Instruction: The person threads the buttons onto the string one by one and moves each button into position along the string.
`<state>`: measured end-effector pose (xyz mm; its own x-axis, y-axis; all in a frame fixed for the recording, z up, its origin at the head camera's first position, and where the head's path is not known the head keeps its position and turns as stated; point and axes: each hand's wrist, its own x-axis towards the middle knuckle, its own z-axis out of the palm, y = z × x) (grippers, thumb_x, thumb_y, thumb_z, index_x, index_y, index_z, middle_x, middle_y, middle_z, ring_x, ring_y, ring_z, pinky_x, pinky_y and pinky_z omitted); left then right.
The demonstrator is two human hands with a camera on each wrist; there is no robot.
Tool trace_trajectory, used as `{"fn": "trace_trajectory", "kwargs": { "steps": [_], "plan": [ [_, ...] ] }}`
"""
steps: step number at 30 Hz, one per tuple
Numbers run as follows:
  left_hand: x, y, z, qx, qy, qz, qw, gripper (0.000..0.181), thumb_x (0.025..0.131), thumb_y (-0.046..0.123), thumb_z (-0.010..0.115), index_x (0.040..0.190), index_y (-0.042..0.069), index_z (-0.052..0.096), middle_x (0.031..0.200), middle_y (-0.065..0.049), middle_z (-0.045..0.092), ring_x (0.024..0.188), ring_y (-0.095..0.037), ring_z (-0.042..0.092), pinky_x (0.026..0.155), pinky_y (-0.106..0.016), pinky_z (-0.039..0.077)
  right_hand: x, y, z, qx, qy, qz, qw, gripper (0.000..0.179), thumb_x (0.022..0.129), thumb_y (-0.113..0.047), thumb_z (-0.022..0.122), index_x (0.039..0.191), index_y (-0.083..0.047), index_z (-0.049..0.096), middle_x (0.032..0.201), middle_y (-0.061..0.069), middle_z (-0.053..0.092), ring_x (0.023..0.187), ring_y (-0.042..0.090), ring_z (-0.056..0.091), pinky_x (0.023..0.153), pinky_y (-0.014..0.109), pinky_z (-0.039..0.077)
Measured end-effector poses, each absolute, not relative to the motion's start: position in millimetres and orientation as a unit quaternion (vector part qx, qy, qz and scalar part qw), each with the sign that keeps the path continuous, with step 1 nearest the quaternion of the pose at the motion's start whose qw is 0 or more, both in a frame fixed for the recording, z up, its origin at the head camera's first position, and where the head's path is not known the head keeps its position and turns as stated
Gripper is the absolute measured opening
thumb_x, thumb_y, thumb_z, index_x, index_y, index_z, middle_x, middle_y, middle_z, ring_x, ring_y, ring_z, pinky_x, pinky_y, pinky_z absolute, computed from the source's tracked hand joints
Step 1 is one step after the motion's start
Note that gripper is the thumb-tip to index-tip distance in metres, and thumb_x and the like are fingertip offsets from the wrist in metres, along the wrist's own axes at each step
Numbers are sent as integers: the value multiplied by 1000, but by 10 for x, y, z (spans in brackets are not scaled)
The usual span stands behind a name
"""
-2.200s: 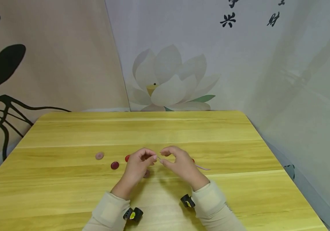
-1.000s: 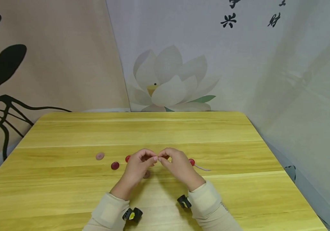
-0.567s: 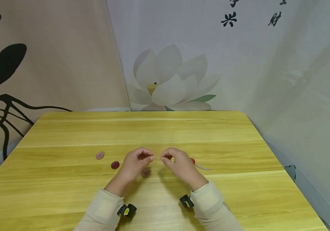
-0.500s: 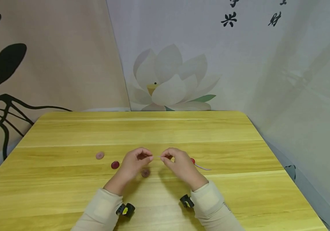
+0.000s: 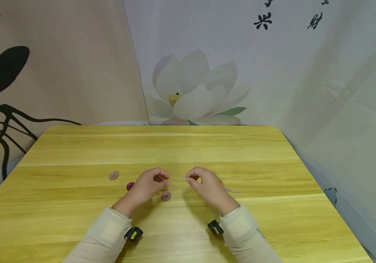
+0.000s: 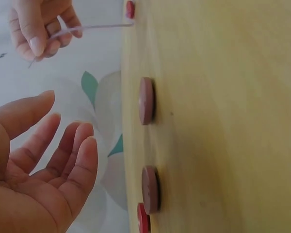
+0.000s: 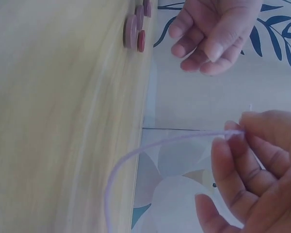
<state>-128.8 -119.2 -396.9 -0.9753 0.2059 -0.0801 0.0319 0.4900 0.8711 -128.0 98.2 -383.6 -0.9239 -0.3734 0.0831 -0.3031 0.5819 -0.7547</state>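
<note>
My right hand (image 5: pixel 209 190) pinches a thin light-purple cord (image 7: pixel 160 141) between thumb and forefinger, a short end poking out past the fingertips. The cord's tail trails down to the table, beside a red button (image 6: pixel 130 9) half covered by that hand in the head view. My left hand (image 5: pixel 146 188) hovers to the left, fingers loosely bent and holding nothing; the left wrist view shows thumb and fingers apart. Just below its fingertips lies a brownish-pink button (image 5: pixel 166 196). A dark red button (image 5: pixel 130 186) sits partly behind the left hand.
A pale pink button (image 5: pixel 113 175) lies farther left on the wooden table (image 5: pixel 174 146). Another red button (image 7: pixel 141 41) appears in the right wrist view, hidden in the head view. A printed cloth backdrop (image 5: pixel 194 84) stands behind the table's far edge.
A second ago the fingertips of both hands met. Since then my left hand has let go and drawn away to the left, while my right hand keeps the cord nearly in place.
</note>
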Motion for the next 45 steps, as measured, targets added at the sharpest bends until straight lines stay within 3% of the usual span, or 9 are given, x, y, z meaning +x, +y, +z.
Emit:
{"fn": "trace_trajectory", "kwargs": {
  "steps": [10,16,22,30,45],
  "plan": [
    [-1285,-1254,-3997,113,858,487,115,21,85,-1,65,105,-1,64,104,-13,64,89,-20,58,72,-33,48,-1310,1020,-3834,-182,890,-415,51,12,97,-15,59,101,-8,67,90,4,65,70,19,54,60,27,44],
    [-1288,-1234,-3992,133,861,469,143,26,81,4,75,104,0,64,95,-10,65,86,-19,59,70,-32,49,-1321,1042,-3824,-184,891,-412,55,12,97,-14,59,102,-7,66,89,5,64,68,20,55,58,26,44],
    [-1282,-1223,-4018,159,872,440,145,26,81,4,76,103,-1,64,96,-9,64,87,-20,57,72,-33,49,-1334,1074,-3834,-180,891,-412,62,12,97,-15,59,103,-7,66,93,8,66,67,23,62,56,27,46],
    [-1245,-1194,-4036,176,876,424,149,23,81,-5,72,101,-4,62,89,-9,61,78,-17,54,65,-28,48,-1334,1116,-3823,-172,890,-418,65,13,97,-15,60,104,-6,66,94,9,66,67,23,66,57,28,47],
    [-1277,-1146,-4102,210,906,350,115,14,81,-5,70,93,-1,64,87,-6,57,79,-18,50,75,-33,47,-1329,1169,-3816,-169,888,-422,65,12,97,-13,59,103,-5,65,95,9,65,67,21,67,60,28,47]
  ]
}}
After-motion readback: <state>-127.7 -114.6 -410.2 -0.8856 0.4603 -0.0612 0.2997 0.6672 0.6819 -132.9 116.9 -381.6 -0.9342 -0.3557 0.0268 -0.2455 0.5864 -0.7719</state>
